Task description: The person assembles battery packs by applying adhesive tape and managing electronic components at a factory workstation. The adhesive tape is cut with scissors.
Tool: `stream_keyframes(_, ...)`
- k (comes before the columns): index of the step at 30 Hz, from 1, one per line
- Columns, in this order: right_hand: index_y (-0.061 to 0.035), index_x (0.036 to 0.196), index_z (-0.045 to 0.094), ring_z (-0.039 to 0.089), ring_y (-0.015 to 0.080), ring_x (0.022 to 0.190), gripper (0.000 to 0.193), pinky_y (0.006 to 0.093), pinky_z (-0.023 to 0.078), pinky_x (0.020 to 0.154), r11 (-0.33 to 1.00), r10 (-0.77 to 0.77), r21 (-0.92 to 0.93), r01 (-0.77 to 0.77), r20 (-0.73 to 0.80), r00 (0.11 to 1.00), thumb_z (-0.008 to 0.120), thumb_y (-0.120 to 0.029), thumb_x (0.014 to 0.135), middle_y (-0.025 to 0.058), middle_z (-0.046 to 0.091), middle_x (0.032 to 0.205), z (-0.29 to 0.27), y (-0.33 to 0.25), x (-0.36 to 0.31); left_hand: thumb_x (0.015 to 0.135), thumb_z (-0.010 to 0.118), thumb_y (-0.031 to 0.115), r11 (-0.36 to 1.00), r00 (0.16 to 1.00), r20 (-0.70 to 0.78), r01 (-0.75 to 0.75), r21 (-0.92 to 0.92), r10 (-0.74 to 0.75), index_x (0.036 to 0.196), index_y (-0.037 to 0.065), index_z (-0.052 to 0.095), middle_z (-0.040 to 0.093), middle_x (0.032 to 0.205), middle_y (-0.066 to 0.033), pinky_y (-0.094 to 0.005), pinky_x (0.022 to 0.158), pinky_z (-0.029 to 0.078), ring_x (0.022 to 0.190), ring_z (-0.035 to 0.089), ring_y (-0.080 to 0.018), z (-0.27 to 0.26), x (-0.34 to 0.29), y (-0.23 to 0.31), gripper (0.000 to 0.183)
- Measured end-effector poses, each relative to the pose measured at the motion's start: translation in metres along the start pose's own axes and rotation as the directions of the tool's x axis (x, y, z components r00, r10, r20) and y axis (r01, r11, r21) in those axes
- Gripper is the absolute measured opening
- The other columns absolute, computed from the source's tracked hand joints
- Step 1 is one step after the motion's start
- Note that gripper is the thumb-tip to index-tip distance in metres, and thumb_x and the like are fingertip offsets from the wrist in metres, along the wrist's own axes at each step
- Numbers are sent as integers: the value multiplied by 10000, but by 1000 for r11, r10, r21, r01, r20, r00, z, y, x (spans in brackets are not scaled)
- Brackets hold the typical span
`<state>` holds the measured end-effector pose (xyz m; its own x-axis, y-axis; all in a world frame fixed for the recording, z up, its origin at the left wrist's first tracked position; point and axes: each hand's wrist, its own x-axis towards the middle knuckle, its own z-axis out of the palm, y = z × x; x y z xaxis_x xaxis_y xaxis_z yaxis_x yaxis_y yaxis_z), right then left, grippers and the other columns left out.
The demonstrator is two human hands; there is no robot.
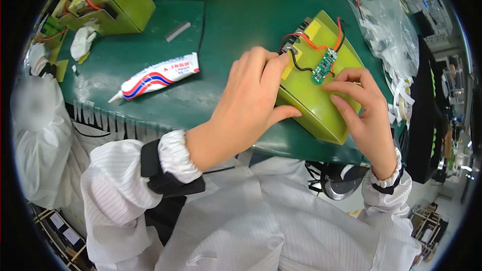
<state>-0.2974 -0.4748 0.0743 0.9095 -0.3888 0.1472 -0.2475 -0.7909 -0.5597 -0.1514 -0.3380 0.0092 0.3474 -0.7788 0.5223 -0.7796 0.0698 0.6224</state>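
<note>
A yellow-green box-shaped pack (314, 105) lies tilted on the table, with a small green circuit board (324, 66) on its upper face. Red and black wires run from the board to a dark connector strip (295, 36) along the pack's far left edge. My left hand (251, 95) grips the pack's left side, fingers bent over by the connector strip and thumb stretched along the near side. Over the pack, just right of the board's lower end, my right hand (364, 103) has its fingers curled, with thumb and forefinger slightly apart and nothing visible between them.
A white tube (159, 76) with red and blue stripes lies left of my left hand, near a small grey bar (177, 31). More yellow-green packs (113, 2) stand at the back. Clear plastic bags (386, 25) and a tape roll (404, 108) are at right. Another person's sleeve (42, 140) shows at left.
</note>
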Motion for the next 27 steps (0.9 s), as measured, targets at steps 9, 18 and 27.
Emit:
stream_keyframes(9, -23, 850, 629, 548, 244, 823, 164, 309, 456, 680, 989, -121, -89, 122, 16, 992, 618, 52, 705, 80, 546, 887, -3, 1, -20, 624, 749, 217, 990, 985, 155, -86, 109, 69, 1225, -10, 434, 460, 1145, -155, -378, 847, 417, 1000, 489, -317, -13, 0, 12, 715)
stream_keyframes(18, -1, 804, 566, 545, 261, 773, 118, 309, 435, 685, 991, -121, -28, 130, 208, 971, 630, 9, 706, 99, 549, 830, -11, 1, 0, 640, 695, 186, 941, 944, 253, -267, 207, 212, 1256, 55, 451, 415, 1320, -93, -442, 999, 325, 1242, 382, -267, 0, 0, 9, 676)
stream_keyframes(27, 5, 832, 439, 450, 285, 780, 126, 336, 378, 690, 956, -223, -107, 273, 337, 915, 535, 33, 756, 123, 453, 825, -10, -5, -2, 637, 699, 208, 910, 941, 251, -295, 290, 226, 1234, 75, 474, 459, 1285, -50, -434, 993, 304, 1218, 413, -215, -1, 0, 8, 652)
